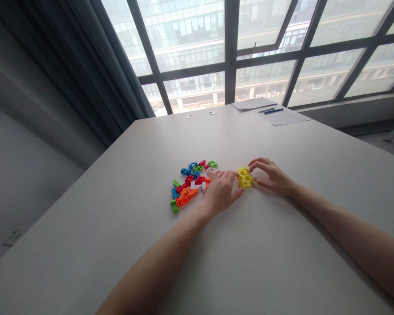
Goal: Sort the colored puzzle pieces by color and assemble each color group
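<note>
A cluster of yellow plastic building blocks lies on the white table between my two hands. My left hand is at its left side, fingers stretched over toward the cluster and thumb apart, close to its near-left edge. On the other side, my right hand has its thumb and fingers spread, with the tips at the right edge of the yellow blocks. Neither hand wraps around a block. Left of my left hand is a loose pile of orange blocks, red blocks, blue blocks, green and white ones; my left hand hides part of it.
The white table reaches back to a large window. Papers and a blue pen lie at the far right edge. A dark curtain hangs at the left, with a wall socket lower down.
</note>
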The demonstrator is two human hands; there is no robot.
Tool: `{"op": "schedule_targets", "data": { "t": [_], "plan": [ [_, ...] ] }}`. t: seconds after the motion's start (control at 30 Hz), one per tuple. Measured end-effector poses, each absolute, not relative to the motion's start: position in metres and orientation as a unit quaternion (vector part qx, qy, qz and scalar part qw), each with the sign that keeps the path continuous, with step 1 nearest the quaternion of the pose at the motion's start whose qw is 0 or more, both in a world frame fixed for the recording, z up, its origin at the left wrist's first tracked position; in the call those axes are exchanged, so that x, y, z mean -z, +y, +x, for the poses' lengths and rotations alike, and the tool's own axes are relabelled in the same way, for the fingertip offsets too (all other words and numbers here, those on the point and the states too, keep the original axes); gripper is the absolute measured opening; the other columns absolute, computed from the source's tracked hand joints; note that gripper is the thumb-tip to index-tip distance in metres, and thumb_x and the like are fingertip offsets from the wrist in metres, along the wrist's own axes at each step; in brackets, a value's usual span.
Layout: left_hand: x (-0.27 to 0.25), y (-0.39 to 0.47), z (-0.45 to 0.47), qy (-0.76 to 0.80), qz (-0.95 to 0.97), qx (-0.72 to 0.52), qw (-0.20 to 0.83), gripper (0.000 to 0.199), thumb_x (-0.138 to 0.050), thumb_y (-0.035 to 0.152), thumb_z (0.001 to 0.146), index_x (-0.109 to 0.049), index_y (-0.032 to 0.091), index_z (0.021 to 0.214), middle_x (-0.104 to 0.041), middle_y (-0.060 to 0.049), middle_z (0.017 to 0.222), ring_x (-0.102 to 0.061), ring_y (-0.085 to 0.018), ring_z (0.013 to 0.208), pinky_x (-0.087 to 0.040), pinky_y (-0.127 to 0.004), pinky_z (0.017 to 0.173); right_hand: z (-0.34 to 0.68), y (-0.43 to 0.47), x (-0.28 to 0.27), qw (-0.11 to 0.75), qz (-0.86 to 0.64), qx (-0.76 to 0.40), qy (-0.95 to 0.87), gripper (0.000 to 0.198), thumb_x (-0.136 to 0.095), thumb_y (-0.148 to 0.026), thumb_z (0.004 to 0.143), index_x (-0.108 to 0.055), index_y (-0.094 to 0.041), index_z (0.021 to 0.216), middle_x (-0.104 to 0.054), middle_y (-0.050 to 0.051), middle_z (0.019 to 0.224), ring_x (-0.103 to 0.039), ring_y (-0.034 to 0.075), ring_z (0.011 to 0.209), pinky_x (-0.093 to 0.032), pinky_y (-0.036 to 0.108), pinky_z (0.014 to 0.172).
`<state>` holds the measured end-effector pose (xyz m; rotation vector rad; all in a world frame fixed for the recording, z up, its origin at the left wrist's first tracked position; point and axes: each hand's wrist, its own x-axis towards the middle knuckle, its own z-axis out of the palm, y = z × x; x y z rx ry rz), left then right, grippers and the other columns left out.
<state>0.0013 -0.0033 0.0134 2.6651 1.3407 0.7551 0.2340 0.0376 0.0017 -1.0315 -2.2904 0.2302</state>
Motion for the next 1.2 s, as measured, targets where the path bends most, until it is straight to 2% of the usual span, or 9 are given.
{"op": "schedule_targets", "data": {
  "t": [0.47,0.73,1.2],
  "plan": [
    [-0.0128,-0.0016,0.0007,0.420,0.874,-0.241,0.046,0.020,-0.062,0.033,0.088,-0.053,0.023,0.103,-0.062,-0.006,0.116,-0.056,-0.024,0.113,-0.040,-0.044,0.103,0.2311,0.0349,-0.0048,0.313,-0.383,-0.083,-0.865,0.011,-0.059,-0.024,0.078,-0.061,-0.026,0.088,-0.065,0.006,0.108,-0.058,0.026,0.105,-0.044,0.045,0.093],
    [-0.0104,-0.0004,0.0012,0.434,0.867,-0.243,0.038,0.029,-0.061,0.041,0.088,-0.053,0.020,0.106,-0.062,-0.007,0.115,-0.056,-0.025,0.112,-0.041,-0.043,0.100,0.2312,0.0345,-0.0047,0.312,-0.390,-0.087,-0.862,0.010,-0.058,-0.025,0.080,-0.060,-0.025,0.091,-0.065,0.007,0.109,-0.058,0.026,0.105,-0.043,0.045,0.095],
    [-0.0144,-0.0012,0.0016,0.440,0.870,-0.221,0.034,0.027,-0.060,0.044,0.089,-0.057,0.021,0.103,-0.061,-0.007,0.120,-0.057,-0.026,0.113,-0.042,-0.043,0.099,0.2304,0.0347,-0.0039,0.311,-0.391,-0.080,-0.863,0.005,-0.059,-0.028,0.083,-0.061,-0.025,0.087,-0.065,0.007,0.107,-0.058,0.026,0.104,-0.042,0.046,0.094]
  ]
}}
